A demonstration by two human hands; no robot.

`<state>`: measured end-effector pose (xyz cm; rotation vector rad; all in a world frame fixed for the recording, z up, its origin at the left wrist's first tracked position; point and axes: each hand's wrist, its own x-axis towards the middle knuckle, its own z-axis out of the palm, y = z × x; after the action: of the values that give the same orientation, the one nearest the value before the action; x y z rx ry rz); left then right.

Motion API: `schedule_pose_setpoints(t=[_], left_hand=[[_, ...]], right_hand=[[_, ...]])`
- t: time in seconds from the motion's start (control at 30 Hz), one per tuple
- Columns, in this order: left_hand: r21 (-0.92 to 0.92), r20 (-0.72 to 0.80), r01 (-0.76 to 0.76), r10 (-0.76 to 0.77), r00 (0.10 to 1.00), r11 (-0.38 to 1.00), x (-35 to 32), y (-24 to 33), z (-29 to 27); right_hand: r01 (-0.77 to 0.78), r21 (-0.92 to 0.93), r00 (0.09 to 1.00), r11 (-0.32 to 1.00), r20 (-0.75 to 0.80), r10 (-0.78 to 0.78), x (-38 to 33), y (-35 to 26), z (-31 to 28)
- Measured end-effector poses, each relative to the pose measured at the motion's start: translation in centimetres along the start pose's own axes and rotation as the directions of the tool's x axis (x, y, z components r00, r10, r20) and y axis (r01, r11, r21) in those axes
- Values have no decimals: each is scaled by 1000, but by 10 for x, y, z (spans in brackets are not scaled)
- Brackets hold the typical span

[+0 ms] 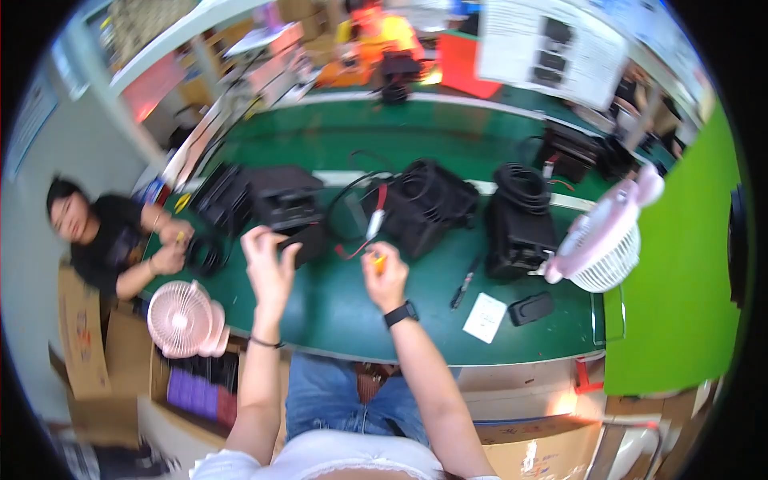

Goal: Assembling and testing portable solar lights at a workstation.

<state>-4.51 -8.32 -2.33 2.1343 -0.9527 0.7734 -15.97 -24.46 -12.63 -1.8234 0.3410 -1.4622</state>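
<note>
- I see my left hand [270,268] open, just beside a black box [288,200].
- My right hand [387,282] grips an orange tool [378,261], near a red cable [382,194].

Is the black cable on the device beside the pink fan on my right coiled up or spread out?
Coiled up: the black cable sits in stacked round loops on the black device.

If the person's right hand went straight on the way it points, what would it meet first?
The right hand would likely meet the white tag on the red cord first, though depth is unclear.
</note>
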Motion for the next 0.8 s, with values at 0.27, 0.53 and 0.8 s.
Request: schedule_pose_setpoints(t=[0.27, 0.53, 0.8], left_hand=[[70, 45, 53, -56, 997, 996, -86, 25, -5], [-166, -21, -412, 414, 910, 896, -109, 39, -60], [-249, 106, -235, 268, 958, 940, -29, -51, -61]], right_hand=[[-123, 62, 992, 990, 42, 121, -10, 14, 9], [-422, 150, 901, 894, 180, 395, 8, -24, -26], [-642, 348, 766, 683, 261, 587, -34, -78, -51]])
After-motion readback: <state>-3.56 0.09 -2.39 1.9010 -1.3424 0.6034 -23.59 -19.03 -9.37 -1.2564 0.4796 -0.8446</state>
